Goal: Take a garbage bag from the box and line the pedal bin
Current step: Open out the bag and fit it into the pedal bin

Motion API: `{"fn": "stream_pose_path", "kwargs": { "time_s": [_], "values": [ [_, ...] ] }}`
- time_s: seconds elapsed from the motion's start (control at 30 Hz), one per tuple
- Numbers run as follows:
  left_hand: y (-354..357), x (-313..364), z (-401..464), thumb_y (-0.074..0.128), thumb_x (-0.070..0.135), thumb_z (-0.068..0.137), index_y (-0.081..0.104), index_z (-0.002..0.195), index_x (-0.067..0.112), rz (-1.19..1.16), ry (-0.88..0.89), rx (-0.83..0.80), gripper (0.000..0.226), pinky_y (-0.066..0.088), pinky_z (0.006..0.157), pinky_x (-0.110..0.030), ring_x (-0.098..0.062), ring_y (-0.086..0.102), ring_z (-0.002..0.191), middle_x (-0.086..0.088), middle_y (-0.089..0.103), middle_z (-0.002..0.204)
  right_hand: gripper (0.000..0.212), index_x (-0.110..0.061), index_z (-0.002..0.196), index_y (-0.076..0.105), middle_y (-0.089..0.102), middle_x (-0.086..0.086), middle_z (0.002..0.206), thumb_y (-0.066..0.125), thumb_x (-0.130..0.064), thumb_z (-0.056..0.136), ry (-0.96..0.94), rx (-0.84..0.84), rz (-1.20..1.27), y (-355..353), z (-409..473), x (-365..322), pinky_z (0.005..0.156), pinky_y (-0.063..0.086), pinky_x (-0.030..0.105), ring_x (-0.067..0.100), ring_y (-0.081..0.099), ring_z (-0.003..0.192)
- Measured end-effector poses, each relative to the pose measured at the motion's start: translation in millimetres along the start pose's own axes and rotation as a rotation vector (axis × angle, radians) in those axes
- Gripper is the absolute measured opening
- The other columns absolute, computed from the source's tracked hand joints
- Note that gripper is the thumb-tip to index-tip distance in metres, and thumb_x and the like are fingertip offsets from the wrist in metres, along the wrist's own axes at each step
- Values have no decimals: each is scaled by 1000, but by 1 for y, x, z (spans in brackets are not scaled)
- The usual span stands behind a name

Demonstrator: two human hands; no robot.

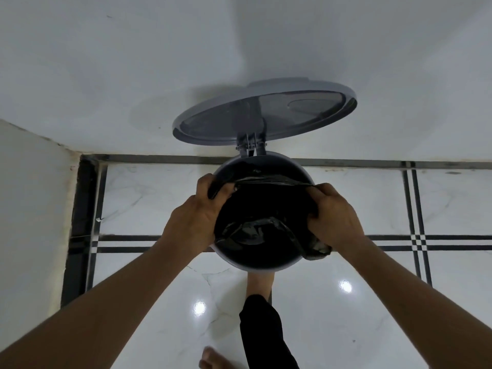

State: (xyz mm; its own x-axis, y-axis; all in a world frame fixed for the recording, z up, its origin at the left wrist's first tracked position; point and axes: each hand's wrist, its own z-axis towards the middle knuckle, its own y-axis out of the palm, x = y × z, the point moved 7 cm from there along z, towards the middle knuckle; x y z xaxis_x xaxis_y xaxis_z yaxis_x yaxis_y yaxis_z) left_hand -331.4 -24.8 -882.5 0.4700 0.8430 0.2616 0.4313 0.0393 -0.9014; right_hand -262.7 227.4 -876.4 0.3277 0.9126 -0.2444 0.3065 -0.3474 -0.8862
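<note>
Two bare forearms reach down from the head camera to a round grey pedal bin (262,266) on a white tiled floor (346,209), its lid (263,113) raised against the wall. Left hand (198,211) curls over the bin's left rim, gripping the black garbage bag (255,206). Right hand (334,217) pinches the bag's edge at the right rim. One foot (257,284) stands at the bin's near base.

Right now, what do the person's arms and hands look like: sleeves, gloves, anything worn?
Both forearms are bare up to the frame edge, no sleeves in view. The left hand and right hand are bare: no gloves, no rings, watch or bands visible. No markings show.
</note>
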Motion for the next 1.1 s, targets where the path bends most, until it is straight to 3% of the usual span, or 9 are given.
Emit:
{"fn": "stream_pose_path", "kwargs": {
  "time_s": [0.13,0.2,0.37,0.5,0.73,0.8,0.87,1.0,1.1],
  "values": [
    [-17,-12,1,80,12,78,63,136,35,-69,118,118,65,60,62,-38,-31,66,73,-9,54,129,28,-31,117,76,72,-5,108,64,-31,92,283,-42,604,-9,6,17,86,46,21,15,64,100],
    [-26,-22,2,74,6,81,74,122,25,-140,80,217,45,60,59,-40,-32,66,70,-7,60,119,27,-32,111,79,78,-3,101,61,-25,93,219,70,482,-22,13,17,83,50,19,15,68,91],
    [-18,-36,4,82,35,81,44,146,23,-408,-140,117,77,59,88,-49,-36,68,99,-4,35,148,48,-37,115,77,75,0,82,60,-7,82,-50,244,44,-39,20,-1,71,57,38,30,64,76],
    [-11,-35,-3,80,19,77,32,150,35,-327,-27,-6,90,61,74,-45,-38,70,81,1,26,150,44,-21,120,72,66,6,103,68,-5,79,-107,284,55,-43,21,-6,67,45,28,34,67,76],
    [-20,-60,21,82,-6,72,61,139,38,-656,-62,75,83,52,72,-20,-19,60,80,-3,50,108,75,-26,149,40,66,12,104,59,-6,80,-62,-170,76,-24,62,-4,75,46,31,38,65,101],
    [-17,-66,31,79,-9,75,63,137,36,-960,-219,-5,78,49,60,-20,-21,58,74,-1,60,102,84,-30,155,26,65,17,111,59,-8,81,7,-308,60,-20,73,-4,77,50,35,40,63,106],
    [-13,-66,46,71,-12,77,58,138,38,-921,-269,-100,80,47,60,-17,-15,61,73,6,63,103,95,-37,158,14,63,19,120,61,-12,80,42,-400,44,-16,88,-6,80,53,39,41,60,110],
    [-18,-60,69,61,-6,73,59,138,27,-609,-143,-223,73,49,63,-19,-25,68,86,-2,66,90,88,-40,150,36,63,9,129,65,-14,71,111,-561,187,-14,110,-4,96,55,43,35,63,115],
    [-2,-65,72,44,-8,87,51,146,36,-551,-318,-442,74,45,63,-27,-28,57,89,-6,58,96,73,-8,131,62,63,15,97,53,-4,59,410,-726,508,-7,102,14,68,54,31,31,64,78]
  ]
}}
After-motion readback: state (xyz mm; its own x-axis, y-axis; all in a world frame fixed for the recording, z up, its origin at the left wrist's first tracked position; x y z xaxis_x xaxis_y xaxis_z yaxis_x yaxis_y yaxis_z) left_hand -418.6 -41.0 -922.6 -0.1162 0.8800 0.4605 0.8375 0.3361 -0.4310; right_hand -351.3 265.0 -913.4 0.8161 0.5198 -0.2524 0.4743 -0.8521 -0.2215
